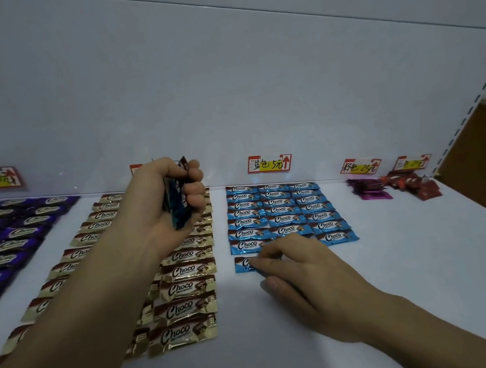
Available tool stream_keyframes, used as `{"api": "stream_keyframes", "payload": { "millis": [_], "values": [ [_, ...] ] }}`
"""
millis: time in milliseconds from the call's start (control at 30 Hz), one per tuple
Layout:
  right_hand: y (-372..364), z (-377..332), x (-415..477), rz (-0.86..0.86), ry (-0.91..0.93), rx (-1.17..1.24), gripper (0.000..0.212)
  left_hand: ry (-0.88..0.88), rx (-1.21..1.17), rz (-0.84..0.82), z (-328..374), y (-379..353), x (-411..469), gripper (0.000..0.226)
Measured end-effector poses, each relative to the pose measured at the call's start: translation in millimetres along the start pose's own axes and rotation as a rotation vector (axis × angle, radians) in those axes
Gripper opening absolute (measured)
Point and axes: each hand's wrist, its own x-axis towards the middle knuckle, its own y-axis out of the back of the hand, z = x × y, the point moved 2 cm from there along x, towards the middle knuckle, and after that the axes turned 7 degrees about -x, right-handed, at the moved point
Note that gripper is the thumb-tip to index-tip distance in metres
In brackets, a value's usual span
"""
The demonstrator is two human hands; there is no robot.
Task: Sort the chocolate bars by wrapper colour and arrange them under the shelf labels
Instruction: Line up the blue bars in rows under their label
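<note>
**Open lanes on the white shelf**

A bare lane of the white shelf (406, 257) is running front to back between the gold bars (186, 290) and the blue bars (280, 210). The left forearm (91, 287) is crossing above the gold block. The left hand (163, 203), gripping a stack of blue bars (179, 210), is hanging over that block's rear. The right hand (300, 270) is sitting just in front of the blue grid with its fingers curled over a lone blue bar (243, 264), filling much of the next row. Right of the grid a wide stretch is lying bare, reaching to the magenta bars (368, 191) and red bars (414, 186) heaped near the back panel. Purple bars (12, 235) are covering the far left. A slotted upright (466, 114) is closing the right end.
</note>
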Motion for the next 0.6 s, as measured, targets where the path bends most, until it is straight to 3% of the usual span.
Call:
{"api": "stream_keyframes", "payload": {
  "millis": [200,600],
  "values": [
    [0,1,-6,0.080,-0.043,0.042,0.048,-0.018,0.056,-0.068,-2,4,-6,0.023],
    [0,1,-1,0.016,0.004,0.008,0.049,-0.006,0.081,0.085,-10,12,3,0.028]
  ]
}}
